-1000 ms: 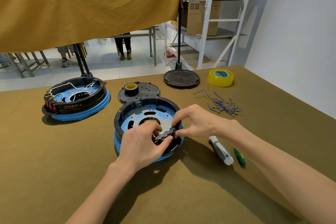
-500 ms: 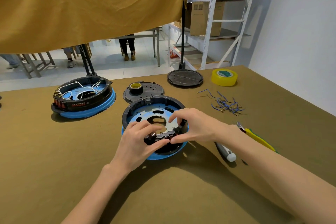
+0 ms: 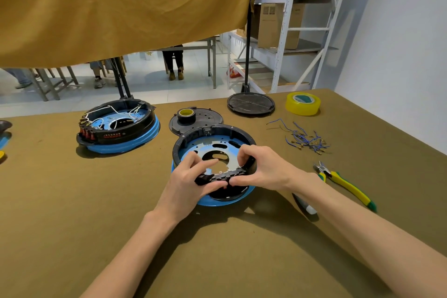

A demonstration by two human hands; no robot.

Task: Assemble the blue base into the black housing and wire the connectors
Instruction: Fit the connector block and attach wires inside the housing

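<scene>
Since half second ago, both hands barely shifted. Left hand (image 3: 186, 182) and right hand (image 3: 260, 169), each grip pinching connector strip (image 3: 223, 175) against near rim of black housing (image 3: 212, 132), seated on blue base (image 3: 225, 201), mid-tabletop; probably seating it before wiring. Loose wires (image 3: 303, 139) wait toward right edge.

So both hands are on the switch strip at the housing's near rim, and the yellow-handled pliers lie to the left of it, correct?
Not quite. The head view shows the yellow-handled pliers to the right of the housing, not left. Both the left hand and right hand do grip the switch strip.
</scene>
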